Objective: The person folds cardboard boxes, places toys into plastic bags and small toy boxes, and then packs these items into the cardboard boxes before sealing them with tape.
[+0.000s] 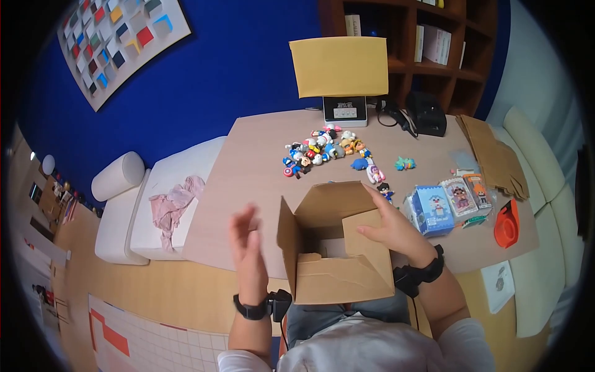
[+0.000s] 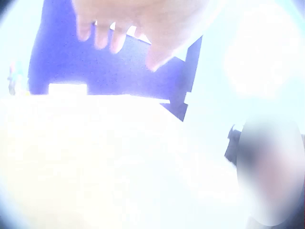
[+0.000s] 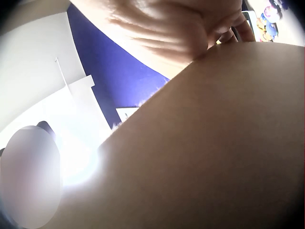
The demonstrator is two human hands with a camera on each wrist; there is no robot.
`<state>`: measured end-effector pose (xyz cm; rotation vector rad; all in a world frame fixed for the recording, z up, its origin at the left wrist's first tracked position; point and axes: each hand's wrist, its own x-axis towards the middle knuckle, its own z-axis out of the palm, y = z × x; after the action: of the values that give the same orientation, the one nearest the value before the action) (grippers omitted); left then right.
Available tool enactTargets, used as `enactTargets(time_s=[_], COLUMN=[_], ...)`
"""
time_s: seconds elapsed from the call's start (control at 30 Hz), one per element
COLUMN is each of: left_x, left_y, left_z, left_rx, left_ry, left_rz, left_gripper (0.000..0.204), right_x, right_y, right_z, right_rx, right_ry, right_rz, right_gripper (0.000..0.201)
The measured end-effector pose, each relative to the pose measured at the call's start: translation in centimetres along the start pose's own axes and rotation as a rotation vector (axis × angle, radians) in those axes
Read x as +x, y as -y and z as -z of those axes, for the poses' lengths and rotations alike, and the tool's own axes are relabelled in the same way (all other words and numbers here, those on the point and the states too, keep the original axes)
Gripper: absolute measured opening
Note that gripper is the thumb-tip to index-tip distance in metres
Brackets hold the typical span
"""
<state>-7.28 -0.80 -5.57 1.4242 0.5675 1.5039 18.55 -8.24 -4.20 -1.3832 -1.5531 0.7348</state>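
An open cardboard box [image 1: 341, 279] with its flaps up is held over the lap at the table's near edge in the head view. The right hand [image 1: 396, 232] grips its right side, thumb over the inner side of a flap and fingers behind. In the right wrist view the right hand [image 3: 186, 28] bends over the cardboard [image 3: 228, 119]. Left of the box, the left hand [image 1: 248, 257] is raised, blurred, touching nothing. The left wrist view shows the left hand [image 2: 138, 24] with fingers apart and nothing in them.
Small toy figures [image 1: 316, 149] lie in a pile on the table [image 1: 217, 204]. To the right are boxed toys [image 1: 434, 211], a red object [image 1: 507, 224] and flattened cardboard [image 1: 496, 158]. A yellow-covered screen [image 1: 339, 67] and black devices [image 1: 426, 115] stand at the back.
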Motion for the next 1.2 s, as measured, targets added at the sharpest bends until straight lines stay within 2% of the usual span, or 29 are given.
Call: enactTargets(time_s=[0.03,0.07,0.13,0.2,0.23,0.27,0.3,0.43,0.53,0.6,0.7,0.8,0.83,0.9,0.93,1.0,1.03,1.07,1.1,1.13,1.2], left_x=[0.1,0.1,0.5,1.3,1.5,1.5,1.3,0.9,1.0,1.1,1.4,1.3,1.3,0.3,-0.4,-1.3,-1.8,-2.2,-2.5,-2.8,-2.8], left_y=[0.9,1.2,0.5,0.4,0.4,0.7,1.1,1.6,1.4,1.2,0.0,-0.1,0.1,0.9,1.2,1.6,1.7,1.8,1.9,1.9,1.5], left_z=[-0.1,-0.2,-2.3,-2.4,-2.4,-2.2,-2.0,-1.9,-1.7,-1.7,-2.2,-1.8,-1.7,-1.8,-1.7,-0.8,-0.1,0.6,1.1,1.3,1.4], left_rx=[-0.194,-0.133,0.185,0.13,0.102,0.11,0.119,0.138,0.318,0.412,0.539,0.529,0.504,0.258,0.134,0.096,0.076,0.057,0.096,0.081,0.053], left_ry=[0.13,0.315,0.479,0.507,0.527,0.532,0.538,0.505,0.558,0.572,0.609,0.632,0.638,0.453,0.361,0.321,0.299,0.277,0.329,0.415,0.595], left_rz=[0.173,0.262,0.268,0.407,0.479,0.44,0.4,0.256,0.148,0.149,0.17,0.193,0.197,0.266,0.301,0.451,0.527,0.601,0.672,0.734,0.857], left_gripper=[0.052,0.059,0.06,0.051,0.047,0.04,0.033,0.017,0.023,0.028,0.033,0.042,0.048,0.058,0.064,0.073,0.078,0.083,0.089,0.09,0.093], right_x=[0.0,0.2,-0.1,0.0,0.3,0.3,0.2,0.4,0.4,0.6,0.4,0.2,0.1,-0.4,-0.8,-2.3,-3.3,-4.3,-5.2,-5.7,-6.3], right_y=[0.0,0.0,1.0,1.0,0.4,0.1,0.1,0.3,0.9,0.2,0.0,-0.2,-0.4,-1.2,-1.8,-3.3,-4.2,-4.8,-5.2,-5.4,-5.3], right_z=[0.0,0.0,0.2,0.3,0.4,0.5,0.5,1.4,2.3,2.3,1.7,1.7,1.5,0.9,0.7,0.8,0.7,0.8,0.8,0.8,0.4], right_rx=[-0.016,-0.033,0.006,0.042,0.06,0.077,0.127,0.067,0.029,-0.042,-0.059,-0.128,-0.067,0.049,0.143,0.334,0.186,0.138,0.089,0.039,0.107], right_ry=[0.001,0.004,0.003,0.031,0.06,0.087,0.113,0.252,0.316,0.324,0.275,0.277,0.176,-0.027,-0.095,-0.229,-0.238,-0.137,-0.037,0.061,0.147], right_rz=[0.007,0.016,-0.076,-0.035,0.051,0.138,0.128,0.142,0.133,0.142,0.098,0.166,0.172,0.189,0.11,-0.056,-0.12,-0.198,-0.275,-0.35,-0.363], right_gripper=[0.076,0.077,0.073,0.066,0.061,0.057,0.038,0.033,0.03,0.029,0.022,0.031,0.034,0.041,0.043,0.046,0.045,0.046,0.046,0.047,0.049])
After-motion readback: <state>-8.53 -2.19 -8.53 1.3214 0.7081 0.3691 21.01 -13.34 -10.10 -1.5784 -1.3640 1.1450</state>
